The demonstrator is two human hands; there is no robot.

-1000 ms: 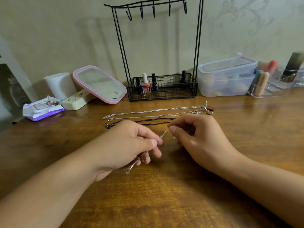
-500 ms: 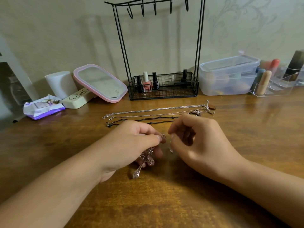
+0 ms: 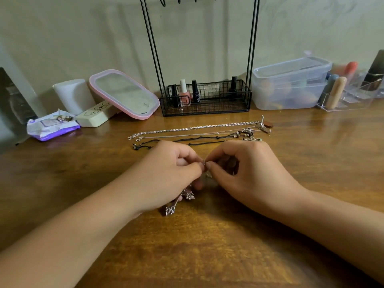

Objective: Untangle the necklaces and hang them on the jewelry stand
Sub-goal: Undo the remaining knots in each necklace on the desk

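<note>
We held a thin silver necklace with small flower-shaped charms [image 3: 188,194] low over the brown wooden table [image 3: 207,256], its two ends brought together between our hands. Our left hand [image 3: 166,173] pinched one end with thumb and forefinger, and the charm section trailed down and toward us from under that palm. Our right hand [image 3: 249,173] pinched the other end, fingertips nearly touching those of the left; whether the clasp was joined we could not tell, it was too small to see.

Beyond our knuckles lay the other necklaces [image 3: 197,132], silver chains and black cords set straight and side by side, their long axis running left to right across the table, pendants at the right end.

The black wire jewelry stand [image 3: 205,98] stood directly behind them, against the wall, its hooks at the very top edge of the view. We judged the coming move to be a lift straight ahead and upward, over the laid-out row, with both hands about equally near.
</note>
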